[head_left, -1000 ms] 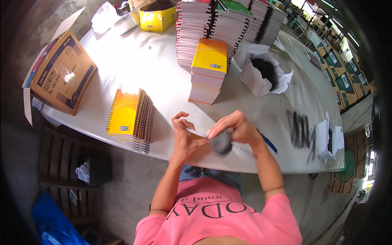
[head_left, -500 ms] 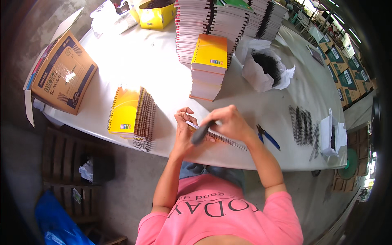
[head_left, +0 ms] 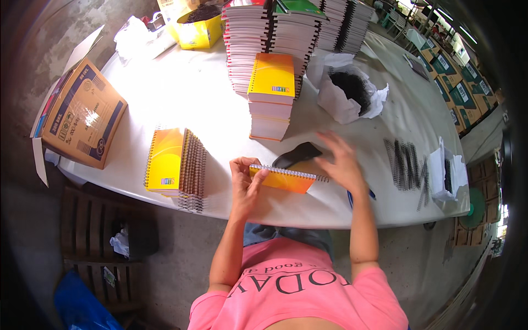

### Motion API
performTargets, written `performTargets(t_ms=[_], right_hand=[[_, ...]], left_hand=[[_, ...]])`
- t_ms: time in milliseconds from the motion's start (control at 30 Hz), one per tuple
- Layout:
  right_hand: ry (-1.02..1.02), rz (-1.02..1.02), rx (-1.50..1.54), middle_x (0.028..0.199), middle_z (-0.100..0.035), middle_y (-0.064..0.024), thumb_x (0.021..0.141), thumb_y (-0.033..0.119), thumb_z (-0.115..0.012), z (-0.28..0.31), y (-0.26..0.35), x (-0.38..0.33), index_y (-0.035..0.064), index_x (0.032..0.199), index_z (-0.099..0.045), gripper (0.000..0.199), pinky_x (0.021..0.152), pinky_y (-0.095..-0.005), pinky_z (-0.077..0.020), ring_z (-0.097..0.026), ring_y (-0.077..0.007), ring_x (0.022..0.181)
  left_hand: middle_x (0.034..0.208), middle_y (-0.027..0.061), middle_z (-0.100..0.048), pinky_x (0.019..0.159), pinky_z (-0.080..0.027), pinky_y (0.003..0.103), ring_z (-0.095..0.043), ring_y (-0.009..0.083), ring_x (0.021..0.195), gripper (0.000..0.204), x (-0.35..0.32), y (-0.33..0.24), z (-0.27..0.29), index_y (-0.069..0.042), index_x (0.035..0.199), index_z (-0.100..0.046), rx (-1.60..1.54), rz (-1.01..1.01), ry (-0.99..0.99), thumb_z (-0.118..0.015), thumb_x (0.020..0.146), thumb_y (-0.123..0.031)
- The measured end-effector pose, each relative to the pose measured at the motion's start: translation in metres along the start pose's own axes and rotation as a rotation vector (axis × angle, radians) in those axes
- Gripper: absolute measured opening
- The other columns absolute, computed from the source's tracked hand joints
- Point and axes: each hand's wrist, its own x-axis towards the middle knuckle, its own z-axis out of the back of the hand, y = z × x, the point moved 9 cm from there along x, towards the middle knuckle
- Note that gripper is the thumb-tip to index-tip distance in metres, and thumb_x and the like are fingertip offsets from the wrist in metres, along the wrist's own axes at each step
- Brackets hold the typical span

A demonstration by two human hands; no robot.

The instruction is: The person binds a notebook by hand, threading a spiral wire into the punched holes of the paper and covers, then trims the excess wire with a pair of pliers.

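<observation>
pinching the notebook (head_left: 286, 179) at its near-left corner, left hand (head_left: 246, 184) holds firm; right hand (head_left: 342, 165), fingers spread, has let go of the black tool (head_left: 297, 154) on the worktop (head_left: 165, 88).

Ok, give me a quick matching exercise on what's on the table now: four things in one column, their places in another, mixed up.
Things:
1. orange spiral-bound notebook
2. brown cardboard box
3. loose black wire spirals
4. yellow tub of dark pieces

Places:
A. far end of the white table, by the tall stacks
B. lying to the person's right, near the table edge
C. at the table's left corner, tilted over the edge
D. at the left hand, near edge of the table

Pairs: 1-D, 2-C, 3-B, 4-A
</observation>
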Motion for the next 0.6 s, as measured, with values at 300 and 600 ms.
performTargets(t_ms=[300,600], right_hand=[[-0.076,-0.285,-0.485,0.129,-0.046,-0.0131,0.088,0.031,-0.06,-0.003,-0.058,-0.124,0.0157,0.135,-0.045,0.052,0.098,-0.0565,-0.0306,-0.043,-0.0335,0.12],[-0.259,0.079,0.152,0.107,-0.055,-0.0076,0.084,0.023,-0.066,0.046,0.085,-0.077,0.0172,0.117,-0.064,0.034,0.089,-0.0379,-0.0372,-0.052,-0.0252,0.1]], left_hand=[[0.088,0.0042,-0.062,0.07,-0.046,0.023,-0.059,0.0096,0.078,0.073,0.001,-0.02,0.008,-0.011,0.139,-0.028,-0.077,0.015,-0.189,-0.069,0.081,0.003],[0.089,0.0094,-0.068,0.064,-0.047,0.025,-0.056,0.013,0.069,0.092,-0.015,-0.077,-0.035,0.001,0.143,-0.015,0.525,-0.539,-0.13,-0.076,0.074,0.002]])
